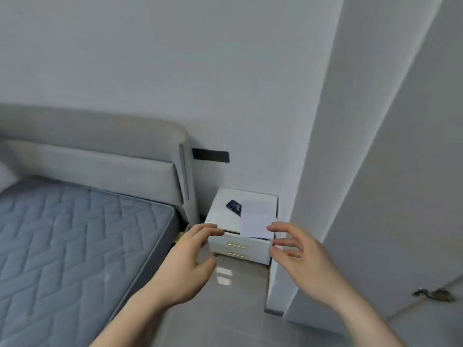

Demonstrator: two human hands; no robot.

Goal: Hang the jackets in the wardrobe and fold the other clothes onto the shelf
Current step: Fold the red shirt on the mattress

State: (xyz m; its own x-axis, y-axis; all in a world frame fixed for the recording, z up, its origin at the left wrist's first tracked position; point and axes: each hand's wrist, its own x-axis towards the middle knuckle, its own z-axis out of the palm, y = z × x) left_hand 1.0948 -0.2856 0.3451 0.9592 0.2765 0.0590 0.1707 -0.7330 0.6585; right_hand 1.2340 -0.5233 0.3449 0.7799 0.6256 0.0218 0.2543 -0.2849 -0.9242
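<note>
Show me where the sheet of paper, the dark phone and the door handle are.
sheet of paper [255,217]: head view, middle of the sheet.
dark phone [233,206]: head view, its visible back.
door handle [432,294]: head view, middle of the metal lever.

Floor strip btwn bed & wall corner is open; nightstand blocks its far end.

Bed, nightstand, perhaps phone
</note>
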